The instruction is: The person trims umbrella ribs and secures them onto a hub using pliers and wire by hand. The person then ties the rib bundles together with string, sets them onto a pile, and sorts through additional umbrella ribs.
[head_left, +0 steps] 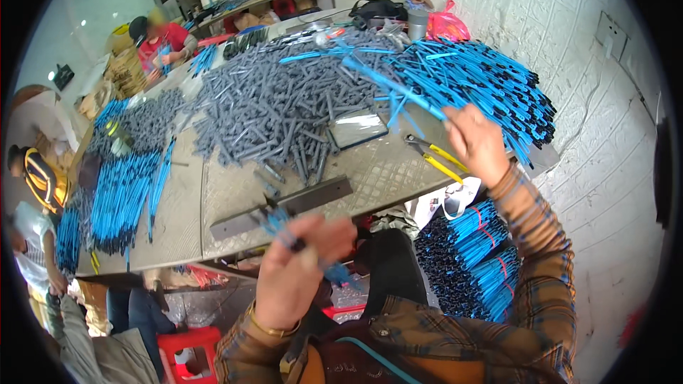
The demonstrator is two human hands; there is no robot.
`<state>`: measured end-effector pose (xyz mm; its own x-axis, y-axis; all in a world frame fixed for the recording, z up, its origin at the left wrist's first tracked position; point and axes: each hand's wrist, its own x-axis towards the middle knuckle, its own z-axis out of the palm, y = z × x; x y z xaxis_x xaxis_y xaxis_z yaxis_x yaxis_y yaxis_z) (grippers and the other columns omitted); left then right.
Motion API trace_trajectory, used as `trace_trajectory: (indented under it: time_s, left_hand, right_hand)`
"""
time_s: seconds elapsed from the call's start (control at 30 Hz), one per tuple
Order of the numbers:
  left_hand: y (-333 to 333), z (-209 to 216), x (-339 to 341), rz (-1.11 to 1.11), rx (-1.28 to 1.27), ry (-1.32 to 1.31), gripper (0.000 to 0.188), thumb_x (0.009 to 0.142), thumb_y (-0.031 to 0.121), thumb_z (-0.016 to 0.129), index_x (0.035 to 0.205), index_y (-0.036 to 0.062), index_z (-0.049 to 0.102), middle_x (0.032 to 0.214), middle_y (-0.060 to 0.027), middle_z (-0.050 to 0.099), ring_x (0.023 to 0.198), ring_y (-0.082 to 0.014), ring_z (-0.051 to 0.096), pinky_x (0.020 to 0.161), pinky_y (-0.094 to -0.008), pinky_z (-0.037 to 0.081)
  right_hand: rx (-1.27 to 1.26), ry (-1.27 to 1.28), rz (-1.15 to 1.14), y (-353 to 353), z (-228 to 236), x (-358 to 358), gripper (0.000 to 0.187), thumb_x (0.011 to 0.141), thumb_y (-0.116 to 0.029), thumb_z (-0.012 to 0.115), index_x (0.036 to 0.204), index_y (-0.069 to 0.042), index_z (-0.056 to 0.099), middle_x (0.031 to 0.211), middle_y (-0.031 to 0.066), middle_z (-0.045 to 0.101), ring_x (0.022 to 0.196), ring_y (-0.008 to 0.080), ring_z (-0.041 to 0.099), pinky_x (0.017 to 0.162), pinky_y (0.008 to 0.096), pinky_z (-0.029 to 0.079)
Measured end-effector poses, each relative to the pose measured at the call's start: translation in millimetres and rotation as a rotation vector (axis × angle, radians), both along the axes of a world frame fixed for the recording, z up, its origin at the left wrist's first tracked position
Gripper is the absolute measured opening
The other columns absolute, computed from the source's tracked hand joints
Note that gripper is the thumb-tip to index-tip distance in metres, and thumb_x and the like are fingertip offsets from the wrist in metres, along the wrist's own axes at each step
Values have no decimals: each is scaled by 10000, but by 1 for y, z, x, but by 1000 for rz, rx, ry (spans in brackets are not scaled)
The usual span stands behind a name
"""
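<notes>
My right hand is raised over the right side of the table, its fingers closed on a thin blue rod that points to the far left and is smeared by motion. Low in front of me, at the table's near edge, my left hand is closed around blue rods with a dark end showing; blur hides how many. A dark metal bar lies along the near edge just beyond my left hand. Yellow-handled pliers rest beside my right hand, and a phone lies flat left of them.
A wide heap of grey plastic pieces covers the table's middle. Blue rods with black ends are piled far right, more at left. Tied bundles stand below the edge. Co-workers sit at left and far left; a red stool stands lower left.
</notes>
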<state>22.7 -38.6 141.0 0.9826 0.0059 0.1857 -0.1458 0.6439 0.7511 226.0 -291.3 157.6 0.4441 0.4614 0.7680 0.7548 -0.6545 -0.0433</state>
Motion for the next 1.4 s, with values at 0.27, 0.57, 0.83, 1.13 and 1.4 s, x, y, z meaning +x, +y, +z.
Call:
trace_trajectory:
  time_s: [0.27,0.57,0.83,1.13,1.4]
  left_hand:
    - [-9,7,43,429,20,-31,257,873,121,527,1116,62,471,1012,-137,575,909,-237,581,826,-360,463]
    - [-15,-1,37,477,-41,70,220,864,134,550,1058,48,493,904,-117,599,746,-204,609,682,-309,512]
    - [-12,-1,34,587,-3,33,271,843,142,591,1066,38,478,900,-103,599,740,-189,602,644,-282,494]
    - [-2,-18,19,656,264,-45,146,855,108,559,961,54,474,724,-20,493,620,-147,520,550,-279,419]
    - [-13,-12,37,718,49,-39,143,866,101,545,991,85,477,719,-35,540,558,-124,484,515,-254,423]
  right_hand:
    - [-59,0,319,29,-20,-77,242,704,-19,625,940,-56,582,674,78,489,554,240,507,510,314,427]
    - [120,886,513,18,-44,-94,127,778,-23,590,876,-35,511,767,57,537,641,134,530,563,275,422]
    - [104,1255,1033,20,-46,-100,80,809,-15,561,867,-37,511,775,10,525,727,89,512,634,256,428]
    - [-62,803,744,21,-40,-101,167,801,-196,583,747,-45,537,793,94,538,636,231,521,582,326,422]
    - [-356,662,632,39,-45,-109,218,796,-276,600,739,-71,551,912,103,534,712,265,537,598,351,440]
